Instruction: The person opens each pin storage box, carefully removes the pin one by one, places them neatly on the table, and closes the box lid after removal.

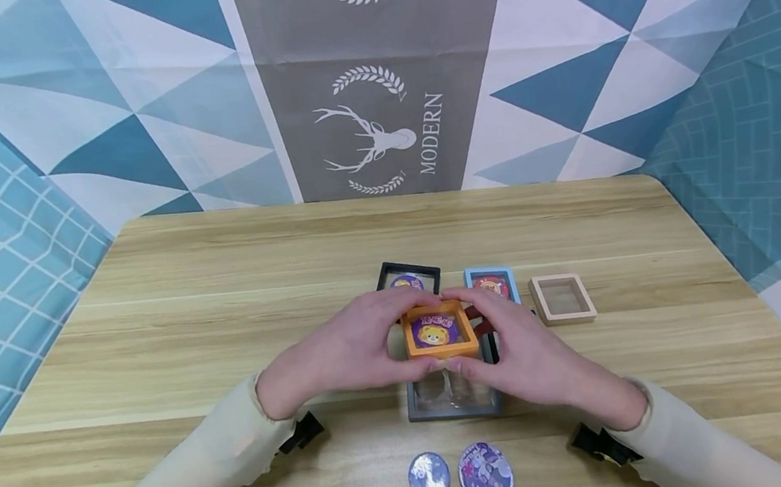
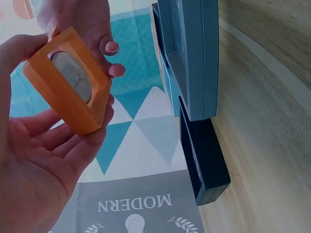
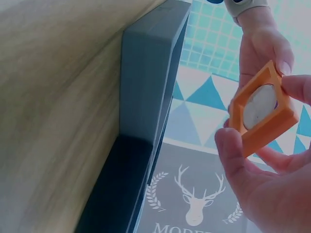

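Observation:
Both hands hold a small orange display frame (image 1: 444, 352) between them, lifted over a larger grey frame (image 1: 453, 412). Inside the orange frame sits a round purple badge (image 1: 433, 333) with a yellow bear on it. My left hand (image 1: 362, 343) grips the left side, thumb at the near edge and fingers at the far edge. On the opposite side, my right hand (image 1: 522, 353) pinches it the same way. The wrist views show the badge's pale back (image 2: 73, 77) through the underside of the orange frame (image 3: 272, 131).
Behind the hands lie a black frame (image 1: 411, 265) with a badge and a light-blue frame (image 1: 488, 270) with a red badge. A beige frame (image 1: 542, 302) lies to the right. Two round badges, one blue (image 1: 428, 477) and one purple (image 1: 485, 475), lie near the front.

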Tool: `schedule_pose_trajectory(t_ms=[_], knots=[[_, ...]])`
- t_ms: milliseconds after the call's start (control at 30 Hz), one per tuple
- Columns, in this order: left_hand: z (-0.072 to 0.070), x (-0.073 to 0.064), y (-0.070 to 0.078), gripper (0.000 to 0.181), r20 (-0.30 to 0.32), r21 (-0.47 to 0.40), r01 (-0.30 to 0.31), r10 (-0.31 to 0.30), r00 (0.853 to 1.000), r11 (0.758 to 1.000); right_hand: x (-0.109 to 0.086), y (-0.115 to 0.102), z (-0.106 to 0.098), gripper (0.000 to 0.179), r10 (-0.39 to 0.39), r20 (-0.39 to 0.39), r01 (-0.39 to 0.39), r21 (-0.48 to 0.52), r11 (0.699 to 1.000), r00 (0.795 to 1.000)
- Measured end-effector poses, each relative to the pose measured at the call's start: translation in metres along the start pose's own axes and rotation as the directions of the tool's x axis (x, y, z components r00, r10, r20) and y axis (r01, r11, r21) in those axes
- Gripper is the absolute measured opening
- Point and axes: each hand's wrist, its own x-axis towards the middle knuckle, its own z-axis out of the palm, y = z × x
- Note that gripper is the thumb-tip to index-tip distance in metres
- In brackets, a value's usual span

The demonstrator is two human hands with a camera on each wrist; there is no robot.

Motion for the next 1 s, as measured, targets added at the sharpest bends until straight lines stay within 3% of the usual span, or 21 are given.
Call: schedule_pose_trajectory(t_ms=[433, 667, 1000], knots=[[-0.005, 0.001, -0.001, 0.058, -0.015, -0.058, -0.067, 0.066, 0.998, 0.996, -0.003, -0.002, 0.013, 0.076, -0.053, -0.157, 0.044, -0.059, 0.997, 0.986], [-0.005, 0.002, -0.002, 0.054, -0.062, -0.100, -0.114, 0.109, 0.992, 0.988, -0.003, -0.003, 0.009, 0.074, -0.065, -0.179, 0.060, -0.031, 0.998, 0.982], [-0.004, 0.000, -0.003, 0.041, -0.076, -0.194, -0.020, 0.005, 0.997, 0.981, 0.000, -0.005, 0.003, 0.087, 0.009, -0.132, -0.004, 0.033, 0.999, 0.991]])
